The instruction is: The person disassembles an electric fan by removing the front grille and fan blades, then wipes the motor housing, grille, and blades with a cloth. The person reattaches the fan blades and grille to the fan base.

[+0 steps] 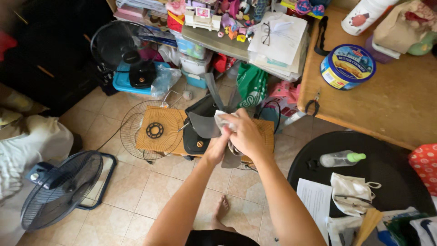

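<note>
Left hand grips grey fan blade from below; right hand presses white cloth onto it, above the wire fan guard.

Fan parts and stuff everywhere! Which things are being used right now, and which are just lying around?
In use:
- left hand holding the grey fan blade
- right hand pressing a white cloth on it
- wire fan guard just below

Lying about:
- blue fan
- cookie tin
- spray bottle
- glasses
</note>
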